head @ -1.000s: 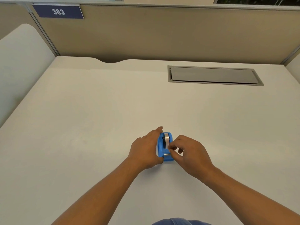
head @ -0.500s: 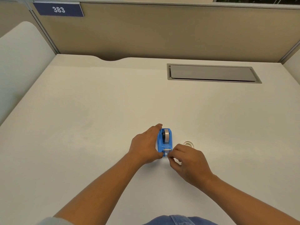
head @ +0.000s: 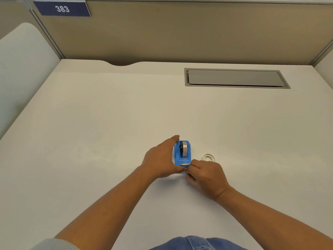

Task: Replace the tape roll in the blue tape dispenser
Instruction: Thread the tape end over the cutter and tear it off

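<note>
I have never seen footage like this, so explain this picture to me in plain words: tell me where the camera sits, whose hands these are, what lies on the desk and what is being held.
There is no machine here. The one picture comes from a camera worn on a person's head, looking forward and down, so both bare arms reach in from the bottom edge.

The left hand steadies the blue tape dispenser from its side. A roll of tape sits in it. The right hand pinches at the dispenser's near end, by the metal cutter; whether it holds a tape end is too small to tell.

On the pale desk, a small clear ring, possibly a spent roll, lies right of the dispenser. Further back is a grey hatch, and a sign reading 383 hangs on the partition.
</note>
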Motion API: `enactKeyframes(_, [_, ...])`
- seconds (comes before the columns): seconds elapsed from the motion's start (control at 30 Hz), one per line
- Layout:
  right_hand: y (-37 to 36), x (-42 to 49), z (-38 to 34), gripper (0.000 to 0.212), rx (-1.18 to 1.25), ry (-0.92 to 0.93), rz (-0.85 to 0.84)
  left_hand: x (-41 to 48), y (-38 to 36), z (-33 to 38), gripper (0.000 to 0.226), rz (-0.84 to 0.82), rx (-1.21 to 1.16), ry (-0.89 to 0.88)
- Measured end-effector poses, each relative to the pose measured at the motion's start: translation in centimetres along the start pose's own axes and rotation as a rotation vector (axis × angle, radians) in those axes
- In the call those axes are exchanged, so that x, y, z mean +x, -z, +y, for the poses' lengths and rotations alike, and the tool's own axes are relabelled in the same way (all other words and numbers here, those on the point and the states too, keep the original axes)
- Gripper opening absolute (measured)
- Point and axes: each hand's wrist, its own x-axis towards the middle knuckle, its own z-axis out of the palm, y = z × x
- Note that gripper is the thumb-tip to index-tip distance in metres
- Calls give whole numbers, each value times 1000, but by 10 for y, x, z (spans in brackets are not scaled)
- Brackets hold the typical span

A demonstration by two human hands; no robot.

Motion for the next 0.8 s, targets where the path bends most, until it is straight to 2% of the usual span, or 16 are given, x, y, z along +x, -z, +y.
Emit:
enactKeyframes(0.17, [1,-7,-5,12,98,-99,-83,-4,-9,2,102,91,-1,-9])
enactKeyframes(0.3, [6,-16,-7,15,268,-435,-140,-8,-13,0,102,129,-1,-24])
enactKeyframes(0.37, [4,-16,-7,24,411,-617,-138,-9,-16,-1,102,145,22,-36])
enactKeyframes(0.43, [2,-12,-8,33,538,-706,-133,-8,-18,-2,102,154,41,-53])
enactKeyframes(0.53, [-1,-7,-7,34,629,-764,-105,-8,-21,-3,103,160,71,-63])
enactKeyframes(0.8, [-5,-7,-4,24,593,-759,-101,-6,-22,-2,100,196,124,-89])
